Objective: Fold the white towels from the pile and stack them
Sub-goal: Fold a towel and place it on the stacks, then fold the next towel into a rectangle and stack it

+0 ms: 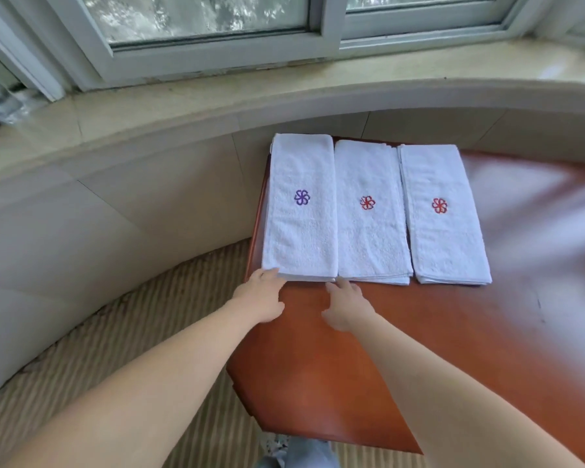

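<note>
Beneath the window, your wooden table carries three folded towels, one purple-flower towel and two red-flower; your left hand and right hand, fingers relaxed, touch the purple one's near edge.

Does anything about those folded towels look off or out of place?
Mostly tidy. The left towel carries a purple flower, while the middle towel and right towel carry red ones. It also overhangs the table edge slightly. Both hands, left hand and right hand, touch its near edge.
</note>
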Available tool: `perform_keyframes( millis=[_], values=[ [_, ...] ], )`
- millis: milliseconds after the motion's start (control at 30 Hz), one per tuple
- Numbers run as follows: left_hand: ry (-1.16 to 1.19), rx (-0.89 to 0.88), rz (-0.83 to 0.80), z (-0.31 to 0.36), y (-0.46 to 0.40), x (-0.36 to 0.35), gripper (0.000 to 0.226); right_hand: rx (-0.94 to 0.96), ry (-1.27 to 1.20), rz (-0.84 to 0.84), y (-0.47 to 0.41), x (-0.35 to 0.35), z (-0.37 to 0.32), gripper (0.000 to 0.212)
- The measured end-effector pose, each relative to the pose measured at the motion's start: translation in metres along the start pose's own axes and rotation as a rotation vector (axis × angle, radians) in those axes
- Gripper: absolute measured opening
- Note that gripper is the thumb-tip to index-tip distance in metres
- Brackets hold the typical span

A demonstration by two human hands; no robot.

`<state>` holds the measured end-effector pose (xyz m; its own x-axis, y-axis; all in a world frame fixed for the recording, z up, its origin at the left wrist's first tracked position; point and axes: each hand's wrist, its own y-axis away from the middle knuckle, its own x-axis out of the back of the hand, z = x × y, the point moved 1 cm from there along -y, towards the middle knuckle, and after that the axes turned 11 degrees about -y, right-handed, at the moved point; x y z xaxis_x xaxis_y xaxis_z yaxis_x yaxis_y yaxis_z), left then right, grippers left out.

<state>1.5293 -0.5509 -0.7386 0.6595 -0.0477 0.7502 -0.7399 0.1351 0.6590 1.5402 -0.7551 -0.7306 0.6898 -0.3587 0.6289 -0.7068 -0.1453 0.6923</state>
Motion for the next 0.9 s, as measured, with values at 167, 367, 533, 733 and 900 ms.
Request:
perform_keyframes(
  millis=[167, 367, 533, 733, 900],
  values=[
    [-0.101, -0.044, 0.045, 0.040, 0.028, 0.029, 0.079, 0.006, 0.010, 0.050, 0.045, 0.018, 0.010, 0.075],
    [-0.120, -0.117, 0.212, 0.110, 0.059, 0.088, 0.092, 0.045, 0.041, 0.273, 0.106, 0.079, 0.047, 0.081],
    [-0.179, -0.185, 0.274, 0.190, 0.070, 0.132, 0.093, 0.032, -0.020, 0.397, 0.154, 0.135, 0.104, 0.081],
    [-0.220, -0.289, 0.342, 0.327, 0.082, 0.168, 0.090, -0.056, -0.043, 0.469, 0.222, 0.195, 0.224, 0.078],
    [-0.253, -0.362, 0.423, 0.455, 0.103, 0.194, 0.089, -0.126, -0.049, 0.538, 0.291, 0.242, 0.337, 0.081]
  ],
)
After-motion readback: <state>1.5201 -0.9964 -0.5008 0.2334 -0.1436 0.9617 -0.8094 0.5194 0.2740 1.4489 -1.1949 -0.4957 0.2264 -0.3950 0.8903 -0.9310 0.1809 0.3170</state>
